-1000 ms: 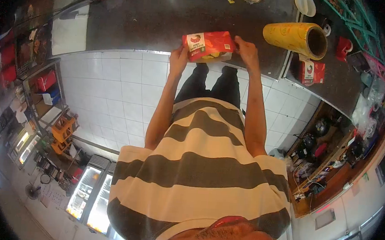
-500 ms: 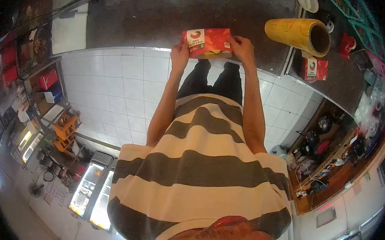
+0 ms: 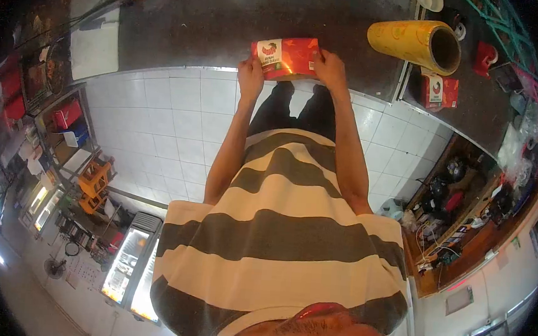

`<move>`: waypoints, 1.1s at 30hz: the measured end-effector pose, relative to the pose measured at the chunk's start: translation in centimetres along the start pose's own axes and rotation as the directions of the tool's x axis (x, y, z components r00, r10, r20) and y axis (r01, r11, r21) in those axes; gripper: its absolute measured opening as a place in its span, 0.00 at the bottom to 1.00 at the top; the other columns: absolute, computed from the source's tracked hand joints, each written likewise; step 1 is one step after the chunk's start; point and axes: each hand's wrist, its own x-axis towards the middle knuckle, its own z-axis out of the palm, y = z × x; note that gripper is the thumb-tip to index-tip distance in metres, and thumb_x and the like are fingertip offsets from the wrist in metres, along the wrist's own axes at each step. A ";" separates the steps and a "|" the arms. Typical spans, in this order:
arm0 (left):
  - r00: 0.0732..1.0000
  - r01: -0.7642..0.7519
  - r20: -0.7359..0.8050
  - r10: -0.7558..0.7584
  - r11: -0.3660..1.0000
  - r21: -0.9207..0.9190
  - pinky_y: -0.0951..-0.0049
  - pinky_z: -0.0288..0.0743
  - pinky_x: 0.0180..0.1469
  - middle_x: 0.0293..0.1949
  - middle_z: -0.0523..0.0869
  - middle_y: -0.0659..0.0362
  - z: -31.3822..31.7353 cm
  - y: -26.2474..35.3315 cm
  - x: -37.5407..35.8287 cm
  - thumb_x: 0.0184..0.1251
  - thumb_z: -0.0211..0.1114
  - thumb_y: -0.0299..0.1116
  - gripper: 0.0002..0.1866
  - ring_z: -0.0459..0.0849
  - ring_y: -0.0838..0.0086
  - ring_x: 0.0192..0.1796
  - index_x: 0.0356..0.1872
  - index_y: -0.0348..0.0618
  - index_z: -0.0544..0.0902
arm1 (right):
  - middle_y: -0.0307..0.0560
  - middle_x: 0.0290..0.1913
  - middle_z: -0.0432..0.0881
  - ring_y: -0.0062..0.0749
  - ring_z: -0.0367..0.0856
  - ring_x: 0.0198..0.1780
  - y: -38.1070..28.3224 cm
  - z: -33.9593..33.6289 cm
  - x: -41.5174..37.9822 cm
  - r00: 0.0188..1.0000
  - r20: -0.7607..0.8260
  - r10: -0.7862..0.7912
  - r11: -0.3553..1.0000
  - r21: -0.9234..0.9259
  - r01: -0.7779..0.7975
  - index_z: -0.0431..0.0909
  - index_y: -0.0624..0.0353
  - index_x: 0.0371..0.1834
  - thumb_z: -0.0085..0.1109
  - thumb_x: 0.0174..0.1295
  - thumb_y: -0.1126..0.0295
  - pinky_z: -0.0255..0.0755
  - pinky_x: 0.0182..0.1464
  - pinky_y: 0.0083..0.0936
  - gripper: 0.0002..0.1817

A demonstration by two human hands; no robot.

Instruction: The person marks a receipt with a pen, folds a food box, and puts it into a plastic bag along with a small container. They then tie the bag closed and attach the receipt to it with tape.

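A red printed food box (image 3: 298, 56) with a white label panel and a bird-like logo is held between my two hands, above the near edge of the dark counter (image 3: 184, 37). My left hand (image 3: 250, 78) pinches its lower left corner. The right side of the box is gripped by my right hand (image 3: 329, 69), thumb and fingers closed on it. Its underside and anything inside are hidden. To the right on the counter lies a big yellow roll (image 3: 415, 46) with a hollow core. A similar red box (image 3: 439, 91) sits beyond the roll, nearer the edge.
A white board (image 3: 95, 45) lies at the counter's left. At the far right are a red tape dispenser (image 3: 485, 58) and clear plastic bags (image 3: 512, 151). Below the counter edge is white tiled floor (image 3: 178, 121). Glass-door fridges (image 3: 128, 264) and an orange crate (image 3: 94, 184) stand behind.
The box has shifted slightly left and tilted, so its pale lower edge shows less. Both hands keep their hold on it, with the right hand moving a little inward.
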 end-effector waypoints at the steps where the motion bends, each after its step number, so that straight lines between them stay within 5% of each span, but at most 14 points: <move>1: 1.000 0.001 0.004 -0.002 1.000 0.001 0.52 0.72 0.47 0.36 0.81 0.34 0.1 -0.6 -0.1 0.72 0.48 0.40 0.22 0.80 0.44 0.42 0.39 0.28 0.83 | 0.66 0.41 0.84 0.63 0.82 0.47 0.3 0.3 0.0 0.999 -0.034 -0.033 0.998 -0.061 0.031 0.83 0.63 0.43 0.53 0.66 0.53 0.73 0.52 0.48 0.22; 4: 0.997 -0.046 -0.055 0.048 0.998 0.048 0.51 0.72 0.50 0.38 0.81 0.34 0.9 -2.1 0.4 0.72 0.48 0.41 0.22 0.79 0.44 0.45 0.41 0.29 0.83 | 0.68 0.43 0.83 0.62 0.81 0.49 0.0 -0.1 0.0 0.996 0.023 0.082 0.997 0.001 -0.082 0.82 0.66 0.44 0.55 0.65 0.54 0.73 0.53 0.49 0.22; 6: 0.978 -0.090 -0.188 0.093 0.996 0.029 0.57 0.74 0.42 0.30 0.81 0.39 1.6 -2.9 0.4 0.73 0.50 0.40 0.23 0.80 0.52 0.30 0.25 0.29 0.79 | 0.67 0.44 0.83 0.61 0.82 0.51 -0.2 -0.6 -0.1 0.996 0.035 0.083 0.996 0.024 -0.084 0.82 0.65 0.45 0.57 0.63 0.53 0.73 0.54 0.48 0.23; 10: 0.981 -0.044 -0.190 0.042 0.999 -0.006 0.58 0.74 0.42 0.29 0.82 0.39 1.6 -2.9 0.4 0.72 0.51 0.40 0.22 0.81 0.55 0.34 0.27 0.29 0.80 | 0.60 0.53 0.84 0.53 0.82 0.55 0.3 -1.3 0.2 0.997 -0.063 0.052 0.998 -0.024 -0.053 0.80 0.62 0.58 0.65 0.57 0.52 0.73 0.60 0.38 0.30; 14: 0.979 -0.091 -0.176 0.100 0.994 0.058 0.57 0.73 0.41 0.30 0.82 0.39 0.6 -0.1 -0.2 0.72 0.50 0.40 0.22 0.82 0.54 0.37 0.28 0.28 0.81 | 0.59 0.53 0.84 0.50 0.82 0.56 0.2 -2.6 0.5 0.995 -0.099 -0.017 0.987 -0.161 0.001 0.80 0.62 0.58 0.69 0.53 0.52 0.73 0.60 0.36 0.32; 16: 0.984 -0.108 -0.138 0.114 0.993 0.051 0.56 0.73 0.40 0.30 0.82 0.39 0.5 0.4 -0.4 0.72 0.50 0.40 0.23 0.82 0.54 0.37 0.28 0.28 0.81 | 0.59 0.53 0.84 0.48 0.82 0.56 0.2 -2.4 1.0 0.994 0.022 0.104 0.992 -0.079 -0.102 0.80 0.62 0.57 0.68 0.54 0.54 0.73 0.60 0.35 0.30; 22: 0.974 -0.073 -0.210 0.086 0.995 0.068 0.55 0.70 0.42 0.30 0.82 0.39 1.7 -2.6 0.2 0.74 0.49 0.42 0.24 0.81 0.53 0.37 0.28 0.29 0.81 | 0.59 0.54 0.84 0.51 0.82 0.56 1.4 -0.7 0.9 0.992 0.044 0.115 0.992 0.043 -0.117 0.80 0.64 0.57 0.65 0.56 0.54 0.73 0.61 0.39 0.30; 25: 0.986 -0.044 -0.158 0.044 0.999 0.007 0.54 0.70 0.44 0.32 0.82 0.38 1.4 -2.2 0.2 0.75 0.48 0.42 0.24 0.80 0.51 0.38 0.30 0.30 0.81 | 0.61 0.51 0.84 0.55 0.82 0.54 2.1 0.3 0.9 0.997 -0.011 0.073 0.995 0.073 -0.072 0.83 0.61 0.53 0.62 0.58 0.55 0.74 0.59 0.41 0.25; 27: 0.996 -0.025 -0.088 0.027 0.999 0.028 0.53 0.72 0.50 0.40 0.79 0.34 0.7 0.0 -0.3 0.70 0.49 0.38 0.20 0.78 0.44 0.44 0.44 0.31 0.83 | 0.62 0.50 0.84 0.59 0.81 0.54 1.8 0.1 0.9 0.993 0.064 0.095 0.991 0.084 -0.101 0.83 0.60 0.50 0.60 0.58 0.57 0.74 0.57 0.44 0.22; 33: 0.996 -0.046 -0.069 0.052 0.996 0.081 0.52 0.71 0.51 0.40 0.79 0.35 1.0 -0.9 0.1 0.69 0.48 0.39 0.21 0.78 0.44 0.46 0.43 0.30 0.82 | 0.65 0.44 0.83 0.63 0.81 0.49 0.9 0.8 -0.1 0.996 0.068 0.054 0.997 0.057 -0.058 0.82 0.59 0.45 0.55 0.56 0.63 0.74 0.51 0.49 0.16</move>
